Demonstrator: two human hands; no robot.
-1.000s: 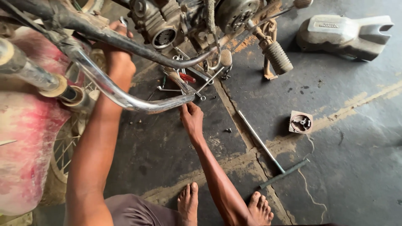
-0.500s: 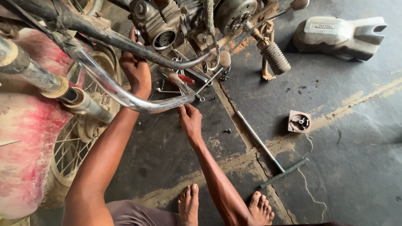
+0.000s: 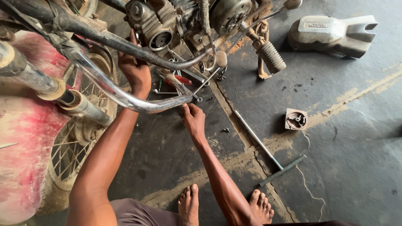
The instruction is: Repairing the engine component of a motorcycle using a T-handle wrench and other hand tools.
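My left hand reaches up behind the black frame tube of a motorcycle, beside the engine's round exhaust port. Its fingertips are hidden by the tube. My right hand is low over the floor with its fingers curled on the flattened end of the chrome guard bar. Loose spanners and a red-handled tool lie just beyond it under the engine.
The front wheel and a red tank fill the left. A long T-handle wrench, a small square metal part and a grey engine cover lie on the concrete floor. A footpeg sticks out. My bare feet are below.
My left hand has moved right and down along the frame tube toward the engine's exhaust port. My right hand has stayed at the end of the guard bar.
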